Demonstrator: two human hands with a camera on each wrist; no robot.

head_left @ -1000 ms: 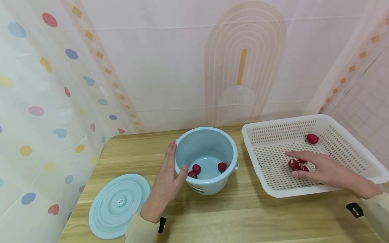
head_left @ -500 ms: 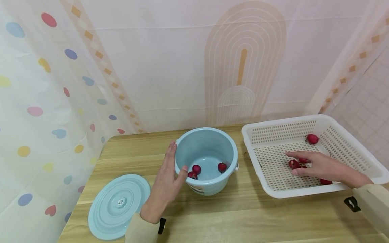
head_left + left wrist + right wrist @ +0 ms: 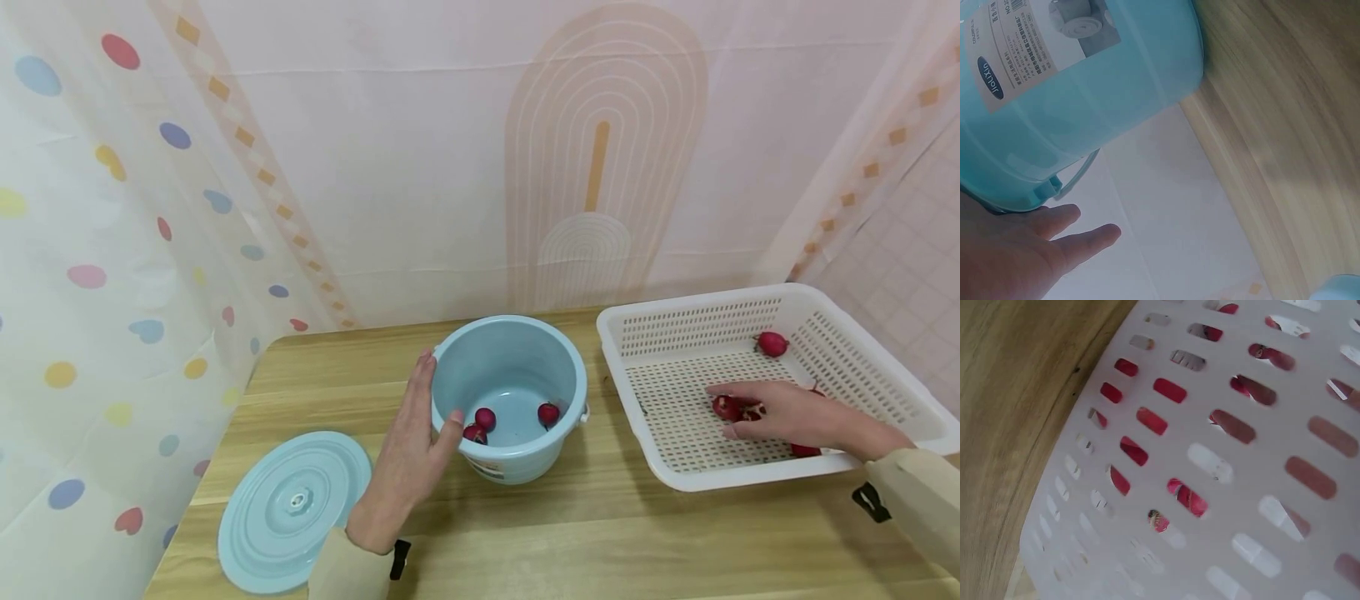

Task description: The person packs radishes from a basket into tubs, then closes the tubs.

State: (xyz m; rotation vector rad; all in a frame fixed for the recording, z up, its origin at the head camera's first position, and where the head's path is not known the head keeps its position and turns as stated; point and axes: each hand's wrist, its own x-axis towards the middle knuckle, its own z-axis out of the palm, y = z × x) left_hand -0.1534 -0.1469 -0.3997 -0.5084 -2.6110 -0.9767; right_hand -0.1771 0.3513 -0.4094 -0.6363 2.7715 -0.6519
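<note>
From my monitors I see the person's left hand (image 3: 405,458) set against the left side of a light-blue bucket (image 3: 525,465), fingers straight along its wall, thumb spread apart from them at the front rim. The bucket stands upright near the bench's (image 3: 540,542) far edge. Two red radishes lie inside by its front-left wall, the nearer (image 3: 475,433) partly cut off by the rim, and another radish (image 3: 548,413) sits towards the right wall. The left wrist feed gives me a printed label (image 3: 1013,81) on the bucket and two fingertips reaching out past the rim.

The right hand (image 3: 791,412) is inside a white slotted basket (image 3: 742,475), thumb and forefinger parted to either side of a couple of radishes (image 3: 726,407). I can't tell whether it pinches them; its other fingers are hidden from me overhead, and the right wrist feed shows only strips of red and of hand through the slots. One radish (image 3: 772,344) lies well apart, towards the basket's far right corner; another (image 3: 805,450), partly covered by the hand, is by the near edge.

A blue lid (image 3: 296,533) lies flat near the bench's left edge.
</note>
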